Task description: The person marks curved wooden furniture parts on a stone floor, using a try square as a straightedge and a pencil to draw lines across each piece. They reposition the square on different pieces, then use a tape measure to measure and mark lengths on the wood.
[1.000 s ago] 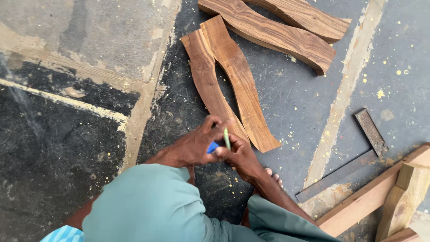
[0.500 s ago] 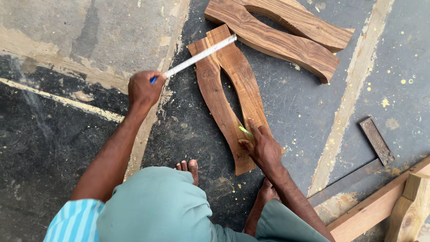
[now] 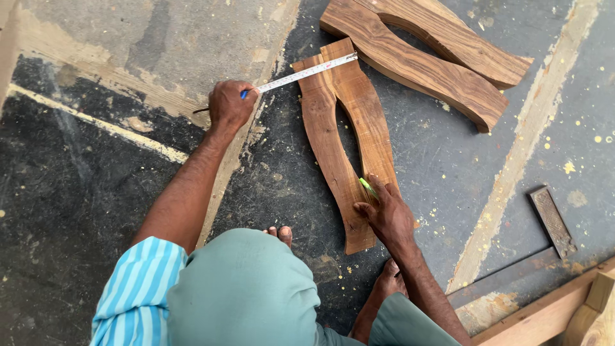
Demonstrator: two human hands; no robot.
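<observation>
left hand (image 3: 229,104) has a closed grip on the blue case of a tape measure (image 3: 301,72), out on the concrete floor (image 3: 115,38) just left of the wood. the white blade runs up and right from the fist, and its tip lies across the top ends of two curved wooden legs (image 3: 343,138). right hand (image 3: 387,214) is pressed flat on the lower part of the right leg, fingers pinching a green pencil (image 3: 367,186) with its tip on the wood.

the two legs lie side by side, touching at the top and bottom with a long oval gap between them. brown, grainy, wavy outline. another pair of shaped pieces (image 3: 423,54) sits up top right, close but not touching, same dark streaky wood.

floor is patchy, black stains, pale strips, yellow specks. a flat dark metal bar (image 3: 551,221) lies off right, well apart, and lighter timber (image 3: 544,307) pokes in at the bottom right corner. bare toes (image 3: 280,234) show just below the legs.
</observation>
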